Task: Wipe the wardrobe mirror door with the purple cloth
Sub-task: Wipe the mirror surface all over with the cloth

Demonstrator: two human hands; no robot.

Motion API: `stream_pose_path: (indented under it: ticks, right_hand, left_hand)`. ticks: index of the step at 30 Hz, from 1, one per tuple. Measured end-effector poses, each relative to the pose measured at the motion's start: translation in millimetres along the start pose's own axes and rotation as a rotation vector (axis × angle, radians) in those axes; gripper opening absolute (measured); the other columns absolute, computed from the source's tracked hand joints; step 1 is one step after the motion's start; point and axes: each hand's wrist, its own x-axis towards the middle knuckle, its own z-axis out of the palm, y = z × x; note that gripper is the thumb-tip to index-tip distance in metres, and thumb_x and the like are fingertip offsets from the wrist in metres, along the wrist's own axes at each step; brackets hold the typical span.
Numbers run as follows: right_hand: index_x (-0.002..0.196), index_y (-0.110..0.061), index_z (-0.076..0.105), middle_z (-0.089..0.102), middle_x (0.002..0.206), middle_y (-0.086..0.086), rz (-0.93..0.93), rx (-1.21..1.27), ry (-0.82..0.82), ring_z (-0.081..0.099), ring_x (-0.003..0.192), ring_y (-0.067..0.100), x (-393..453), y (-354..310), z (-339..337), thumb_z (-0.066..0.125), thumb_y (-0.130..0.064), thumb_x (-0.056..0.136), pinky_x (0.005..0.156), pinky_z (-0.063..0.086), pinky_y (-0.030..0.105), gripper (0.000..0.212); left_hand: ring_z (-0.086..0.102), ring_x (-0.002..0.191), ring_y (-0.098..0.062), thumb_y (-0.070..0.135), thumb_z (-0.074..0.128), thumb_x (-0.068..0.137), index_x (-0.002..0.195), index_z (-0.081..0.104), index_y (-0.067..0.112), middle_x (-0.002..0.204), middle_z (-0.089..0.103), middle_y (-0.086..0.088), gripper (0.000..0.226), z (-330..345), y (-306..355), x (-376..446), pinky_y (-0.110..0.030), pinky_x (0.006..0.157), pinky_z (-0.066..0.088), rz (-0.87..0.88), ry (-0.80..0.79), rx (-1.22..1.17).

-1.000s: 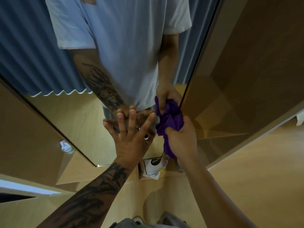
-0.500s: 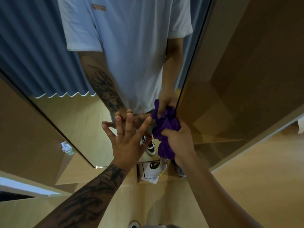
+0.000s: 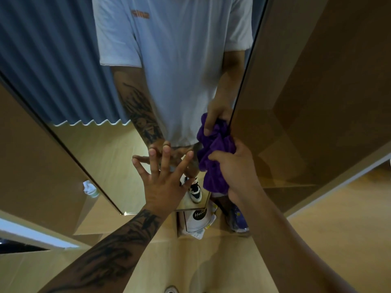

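Left hand point(image 3: 164, 182): fingers straight and spread apart, tips flat against the mirror door point(image 3: 101, 149). Right hand point(image 3: 237, 170): fingers curled tight around the bunched purple cloth point(image 3: 215, 157), which is pressed to the glass near the mirror's right edge. Below the mirror, an open compartment point(image 3: 179, 225) holds a white bag with a black round label point(image 3: 197, 222) and, beside it, a bluish packet point(image 3: 238, 218), contents indiscernible.

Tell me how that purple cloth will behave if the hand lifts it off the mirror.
Probably floppy: the purple cloth is bunched into soft folds where the right hand grips it, with a tail drooping below. Likely light, since one hand holds it against the mirror door. It looks plush, so it should not slip easily.
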Motion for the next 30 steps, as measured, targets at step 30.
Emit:
stream_pose_path:
  ticks: [30]
  right_hand:
    - [0.11, -0.04, 0.055, 0.065, 0.099, -0.007, -0.189, -0.312, 0.082, 0.068, 0.088, 0.017, -5, 23, 8, 0.071, -0.01, 0.085, 0.072, 0.054, 0.029, 0.042]
  left_hand:
    - [-0.023, 0.155, -0.034, 0.079, 0.064, 0.08, 0.157, 0.023, 0.044, 0.168, -0.025, -0.005, 0.094, -3, -2, 0, -0.078, 0.115, 0.0, 0.008, -0.038, 0.051]
